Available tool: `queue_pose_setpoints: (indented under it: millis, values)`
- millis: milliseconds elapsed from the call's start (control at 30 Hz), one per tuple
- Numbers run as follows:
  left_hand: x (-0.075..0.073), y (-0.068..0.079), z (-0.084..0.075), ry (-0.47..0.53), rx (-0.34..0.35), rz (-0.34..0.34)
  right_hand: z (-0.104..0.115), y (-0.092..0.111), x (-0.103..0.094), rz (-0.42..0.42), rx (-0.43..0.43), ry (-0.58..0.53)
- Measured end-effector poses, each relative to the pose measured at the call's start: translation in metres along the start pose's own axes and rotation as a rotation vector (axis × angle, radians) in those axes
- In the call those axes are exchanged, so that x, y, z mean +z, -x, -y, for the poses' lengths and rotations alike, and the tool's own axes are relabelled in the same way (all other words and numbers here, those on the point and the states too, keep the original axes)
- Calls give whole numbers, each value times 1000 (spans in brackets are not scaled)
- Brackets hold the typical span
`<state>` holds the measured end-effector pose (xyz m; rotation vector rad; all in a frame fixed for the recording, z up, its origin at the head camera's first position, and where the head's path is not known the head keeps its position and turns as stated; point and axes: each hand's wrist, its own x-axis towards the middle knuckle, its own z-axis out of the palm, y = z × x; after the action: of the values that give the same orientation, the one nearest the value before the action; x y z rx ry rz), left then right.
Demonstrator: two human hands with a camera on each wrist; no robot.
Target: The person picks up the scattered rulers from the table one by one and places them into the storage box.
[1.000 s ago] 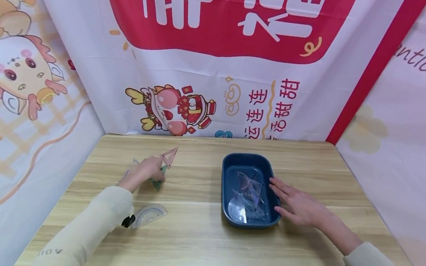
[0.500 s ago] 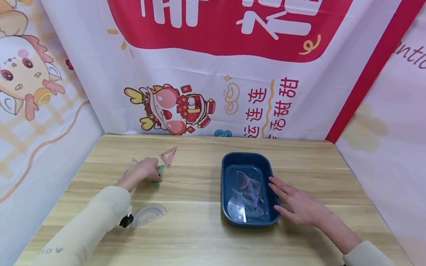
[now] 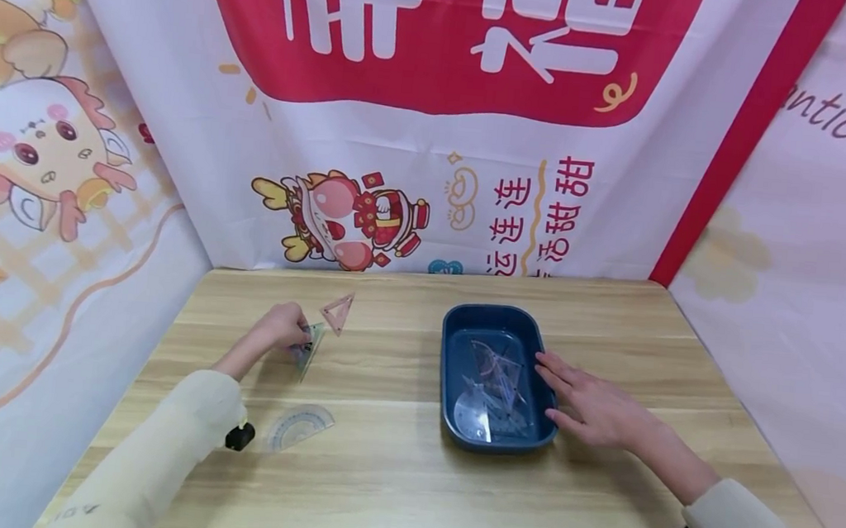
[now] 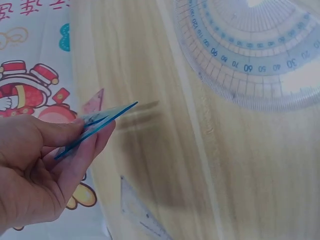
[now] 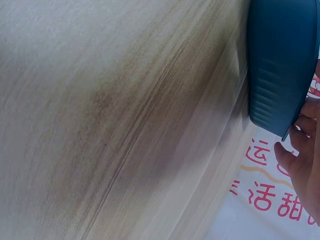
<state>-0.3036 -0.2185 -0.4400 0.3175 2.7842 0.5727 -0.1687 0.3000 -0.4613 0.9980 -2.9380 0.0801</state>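
Note:
My left hand (image 3: 278, 329) pinches a thin green-blue set square (image 3: 310, 346) between thumb and fingers, held tilted above the table. Its blue edge shows in the left wrist view, where a clear set square (image 4: 142, 215) lies on the table below. Just beyond the hand lies a pink set square (image 3: 344, 314), and nearer the person a clear protractor (image 3: 291, 424). At the right, my right hand (image 3: 594, 406) rests its extended fingers against the rim of a dark blue box (image 3: 498, 447). Inside the box lie several clear drawing pieces (image 3: 498, 376), overlapping each other.
The wooden table (image 3: 382, 493) ends at a printed cloth backdrop (image 3: 403, 138), with more printed cloth at both sides. Bare wood lies between the protractor and the box. A small black device (image 3: 239, 436) sits at the left sleeve's cuff.
My left hand has lifted the green set square off the table, turned it on edge and drawn slightly left. The right hand and the box have stayed in place.

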Motion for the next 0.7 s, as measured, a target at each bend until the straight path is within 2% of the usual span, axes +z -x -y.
queue_pose_setpoints:
  millis: [100,267,433,700]
  values:
    - [-3,4,-2,35,3,18,0,1,1,-6,-6,4]
    - [-7,9,-11,40,38,16,0,2,0,-9,-6,-3]
    - [-11,13,-26,64,71,15,1,3,-2,-7,-5,-6]
    - [-12,15,-53,72,109,54,1,3,-2,-6,-9,-5]
